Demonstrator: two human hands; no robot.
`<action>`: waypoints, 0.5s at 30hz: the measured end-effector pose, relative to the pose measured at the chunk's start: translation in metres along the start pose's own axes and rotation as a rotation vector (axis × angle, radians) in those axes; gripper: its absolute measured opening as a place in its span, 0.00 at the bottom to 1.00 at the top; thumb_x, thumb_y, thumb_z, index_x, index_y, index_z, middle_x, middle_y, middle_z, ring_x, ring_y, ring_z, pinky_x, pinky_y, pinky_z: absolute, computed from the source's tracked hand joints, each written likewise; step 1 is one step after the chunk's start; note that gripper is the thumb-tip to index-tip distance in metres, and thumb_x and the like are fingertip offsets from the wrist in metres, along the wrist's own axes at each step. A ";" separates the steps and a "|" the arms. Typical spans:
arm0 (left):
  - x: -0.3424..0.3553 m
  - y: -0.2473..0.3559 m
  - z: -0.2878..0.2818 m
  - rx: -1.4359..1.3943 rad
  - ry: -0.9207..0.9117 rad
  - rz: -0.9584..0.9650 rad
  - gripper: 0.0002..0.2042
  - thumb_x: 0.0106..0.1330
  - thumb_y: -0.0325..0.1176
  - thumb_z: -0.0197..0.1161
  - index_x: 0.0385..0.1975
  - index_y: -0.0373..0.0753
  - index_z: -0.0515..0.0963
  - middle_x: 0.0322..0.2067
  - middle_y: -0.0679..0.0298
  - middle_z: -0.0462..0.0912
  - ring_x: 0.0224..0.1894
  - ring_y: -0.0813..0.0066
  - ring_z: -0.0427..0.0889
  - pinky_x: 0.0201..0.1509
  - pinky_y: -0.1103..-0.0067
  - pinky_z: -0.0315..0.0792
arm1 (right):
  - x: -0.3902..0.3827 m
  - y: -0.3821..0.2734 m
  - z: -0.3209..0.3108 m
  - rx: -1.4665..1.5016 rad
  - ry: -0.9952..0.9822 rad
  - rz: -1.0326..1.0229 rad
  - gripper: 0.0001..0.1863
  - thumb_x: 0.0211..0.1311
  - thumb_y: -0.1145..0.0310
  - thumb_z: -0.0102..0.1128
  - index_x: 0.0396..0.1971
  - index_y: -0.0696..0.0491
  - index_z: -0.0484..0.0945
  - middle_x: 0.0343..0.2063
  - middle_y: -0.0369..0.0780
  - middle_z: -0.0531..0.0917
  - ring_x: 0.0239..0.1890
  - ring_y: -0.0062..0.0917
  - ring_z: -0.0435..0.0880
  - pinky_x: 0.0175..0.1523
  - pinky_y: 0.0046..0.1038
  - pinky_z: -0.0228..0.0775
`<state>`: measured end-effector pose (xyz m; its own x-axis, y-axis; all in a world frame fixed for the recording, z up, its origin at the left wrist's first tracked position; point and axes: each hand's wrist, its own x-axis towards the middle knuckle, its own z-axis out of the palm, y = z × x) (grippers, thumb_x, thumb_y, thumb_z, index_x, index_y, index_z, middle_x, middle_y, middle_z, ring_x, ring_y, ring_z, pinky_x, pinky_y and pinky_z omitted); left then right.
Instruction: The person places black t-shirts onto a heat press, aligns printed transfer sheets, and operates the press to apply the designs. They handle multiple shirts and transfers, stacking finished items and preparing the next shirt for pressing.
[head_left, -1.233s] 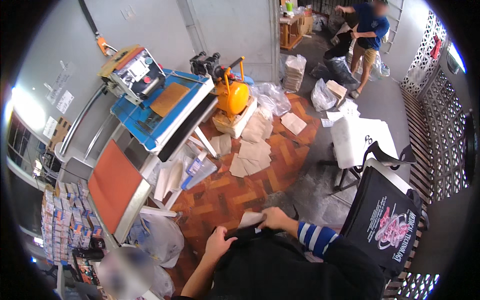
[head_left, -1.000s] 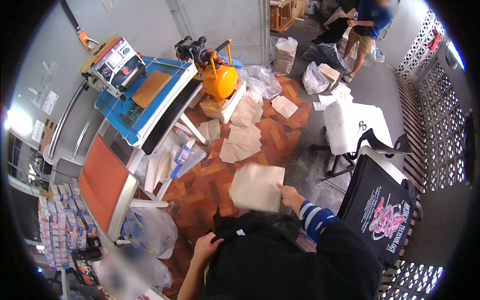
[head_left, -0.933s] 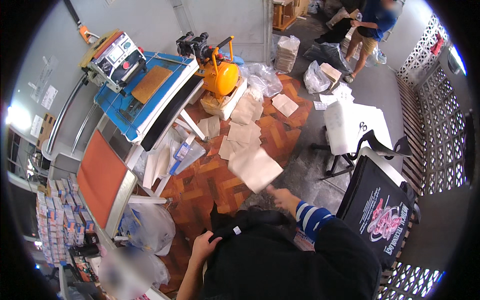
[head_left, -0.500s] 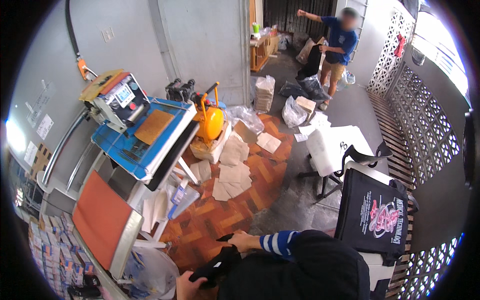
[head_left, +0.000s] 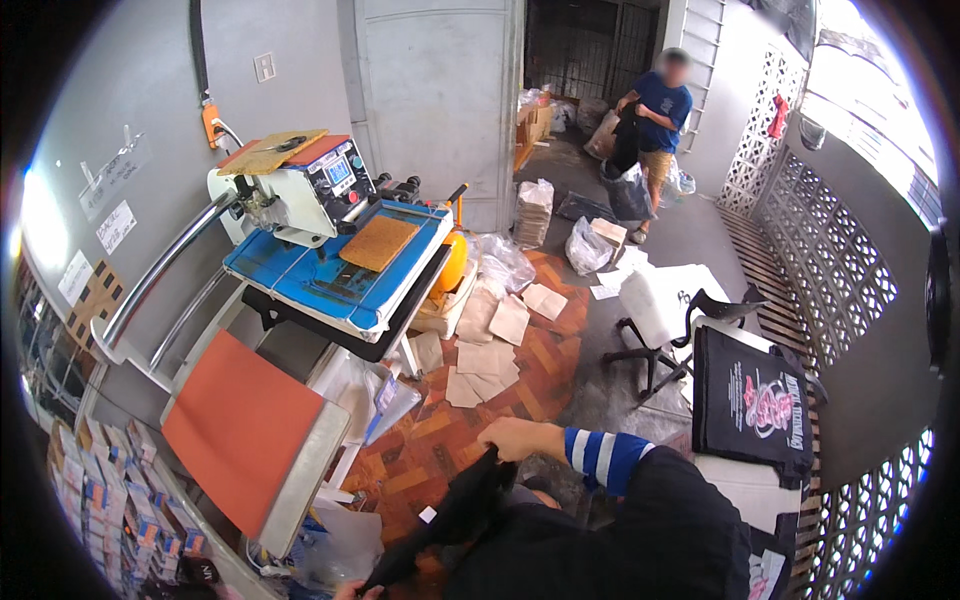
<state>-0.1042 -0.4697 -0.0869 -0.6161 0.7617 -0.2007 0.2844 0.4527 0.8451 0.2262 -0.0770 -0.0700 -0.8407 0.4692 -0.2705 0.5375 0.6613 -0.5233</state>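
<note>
A black piece of fabric with a small white tag is stretched between my two hands at the bottom middle. My right hand is closed round its upper end, and a blue sleeve with white stripes shows behind the wrist. At the lower edge, the fingers of my left hand grip the other end, mostly cut off by the picture's rim. Whether the fabric is a garment or a bag I cannot tell. To the left of my hands lies the heat press's orange pad.
The heat press stands left, with stacked small boxes below. Brown paper sheets lie on the wooden floor. At right are a chair and a black printed fabric piece. A co-worker stands at the back holding dark bags.
My right hand has risen and moved slightly right, and my left has dropped lower, spreading the black fabric. The view has shifted. The co-worker's raised arm has come down to the bag.
</note>
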 end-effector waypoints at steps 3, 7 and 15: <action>0.012 0.012 -0.024 0.156 0.029 0.204 0.10 0.59 0.32 0.71 0.35 0.33 0.84 0.23 0.51 0.80 0.25 0.58 0.78 0.35 0.66 0.74 | -0.010 -0.025 -0.009 0.028 -0.032 0.130 0.11 0.49 0.67 0.72 0.34 0.53 0.85 0.36 0.47 0.87 0.44 0.46 0.86 0.47 0.43 0.76; 0.040 0.048 -0.023 0.137 0.017 0.454 0.08 0.59 0.30 0.71 0.35 0.34 0.85 0.26 0.49 0.81 0.29 0.56 0.81 0.36 0.67 0.75 | -0.031 -0.003 0.024 0.029 0.238 0.247 0.06 0.50 0.72 0.69 0.29 0.53 0.85 0.35 0.46 0.88 0.42 0.45 0.86 0.45 0.42 0.77; 0.094 0.132 0.019 0.302 0.034 0.535 0.06 0.57 0.27 0.68 0.32 0.32 0.84 0.28 0.51 0.86 0.31 0.58 0.85 0.39 0.67 0.77 | -0.095 0.007 -0.025 0.183 0.675 0.489 0.05 0.45 0.75 0.63 0.25 0.52 0.82 0.29 0.44 0.86 0.37 0.43 0.86 0.43 0.40 0.76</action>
<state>-0.1105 -0.3295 -0.0037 -0.3519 0.9066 0.2329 0.7531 0.1264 0.6457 0.3114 -0.1023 -0.0283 -0.2660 0.9639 0.0092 0.7614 0.2159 -0.6113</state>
